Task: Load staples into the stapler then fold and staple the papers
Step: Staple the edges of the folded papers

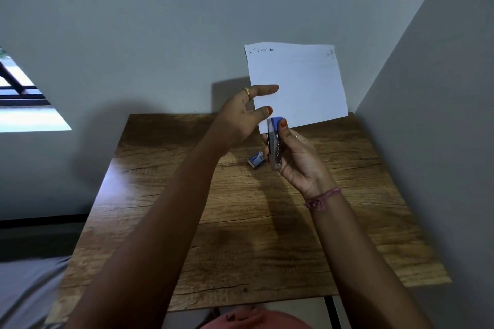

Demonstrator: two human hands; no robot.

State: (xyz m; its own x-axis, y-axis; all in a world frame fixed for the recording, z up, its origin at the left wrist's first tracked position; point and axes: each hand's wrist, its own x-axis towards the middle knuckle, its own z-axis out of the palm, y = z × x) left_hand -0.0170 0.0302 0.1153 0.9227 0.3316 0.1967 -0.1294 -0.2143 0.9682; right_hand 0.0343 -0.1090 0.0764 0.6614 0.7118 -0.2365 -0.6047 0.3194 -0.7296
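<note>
Grey-green walls close in on a wooden table [240, 222] pushed into the corner of the room, its grain running across and a dark shadow from the arms falling over the middle of the top. At far left a window [24, 99] shows as a bright slanted patch with dark bars across it. Moving right, the left hand [240, 117] is raised above the far edge of the table, a gold ring on one finger, and it pinches the left edge of the folded paper [296, 83] between thumb and fingers, holding the sheet upright in front of the wall. Faint writing runs along the paper's top edge, too small to read. Below that hand, a small blue and white staple box [256, 159] lies on the table top, near the far side and just left of the right hand. The right hand [296, 157] grips the stapler [275, 141] upright, fingers wrapped around its silver body and the thumb pressing on its blue top. The stapler's mouth meets the lower left corner of the paper, though whether the sheet sits between the jaws cannot be made out. A pink thread band circles the right wrist, and a thin ring shows on one finger of that hand.
</note>
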